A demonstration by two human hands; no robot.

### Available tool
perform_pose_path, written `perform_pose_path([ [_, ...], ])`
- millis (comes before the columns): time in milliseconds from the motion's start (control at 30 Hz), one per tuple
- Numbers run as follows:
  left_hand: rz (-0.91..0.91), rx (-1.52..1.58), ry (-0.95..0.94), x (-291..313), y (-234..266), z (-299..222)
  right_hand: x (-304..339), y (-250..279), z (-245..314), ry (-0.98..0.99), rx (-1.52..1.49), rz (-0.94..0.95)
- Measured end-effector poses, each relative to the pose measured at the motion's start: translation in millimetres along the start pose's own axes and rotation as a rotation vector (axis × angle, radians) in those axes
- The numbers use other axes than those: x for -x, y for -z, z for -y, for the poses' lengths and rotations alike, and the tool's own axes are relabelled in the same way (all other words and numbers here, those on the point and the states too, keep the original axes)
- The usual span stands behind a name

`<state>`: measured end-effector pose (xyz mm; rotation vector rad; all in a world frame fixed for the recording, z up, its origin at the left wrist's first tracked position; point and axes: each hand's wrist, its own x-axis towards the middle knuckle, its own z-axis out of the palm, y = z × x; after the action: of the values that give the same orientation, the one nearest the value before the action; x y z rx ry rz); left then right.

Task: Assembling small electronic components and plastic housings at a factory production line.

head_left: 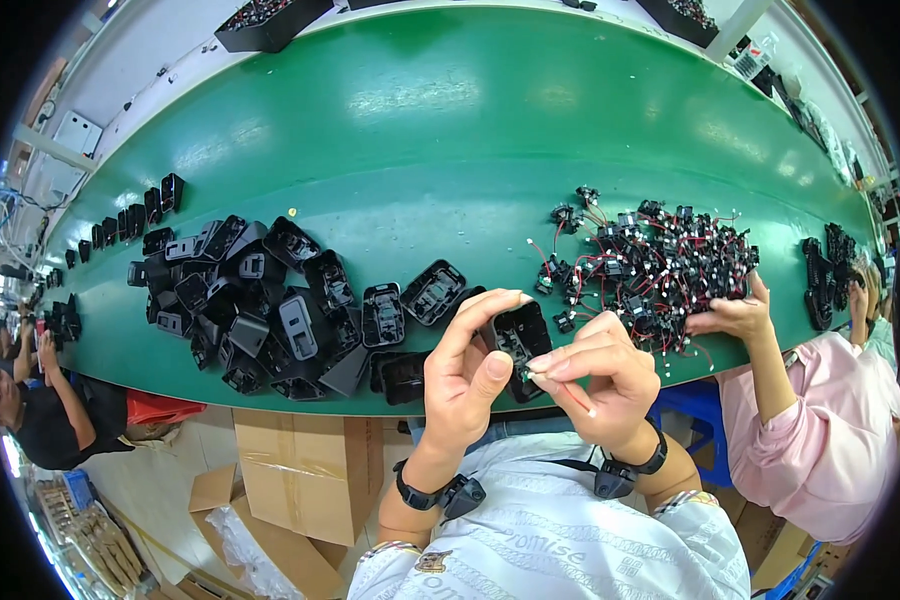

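Note:
At the front edge of the bench, my left hand is wrapped round an open black plastic housing, its hollow side facing me. My right hand pinches a small wired component at the housing's lower end. From those fingers hangs a red wire with a white plug; most of the component is covered by the fingertips. Left of my hands lies a heap of black housings, some open side up. To the right spreads a pile of small black components with red wires and white plugs.
A co-worker's hand in a pink sleeve reaches to the component pile. More housings stand in a row at the far left of the green bench. Cardboard boxes and a blue stool are below its edge.

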<state>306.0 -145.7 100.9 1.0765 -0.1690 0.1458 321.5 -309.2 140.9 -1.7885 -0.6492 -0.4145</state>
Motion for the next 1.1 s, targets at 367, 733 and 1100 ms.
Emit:
perform_pose_path([
  [367, -0.095, -0.102, 0.057, 7, 0, 5, 1, 7, -11, 0.081, 0.092, 0.078],
  [733, -0.006, -0.111, 0.097, 2, 1, 3, -18, 31, 0, 0.178, 0.159, 0.263],
  [1100, 0.041, -0.103, 0.09, 5, 0, 3, -11, 18, -2, 0.15, 0.17, 0.283],
])
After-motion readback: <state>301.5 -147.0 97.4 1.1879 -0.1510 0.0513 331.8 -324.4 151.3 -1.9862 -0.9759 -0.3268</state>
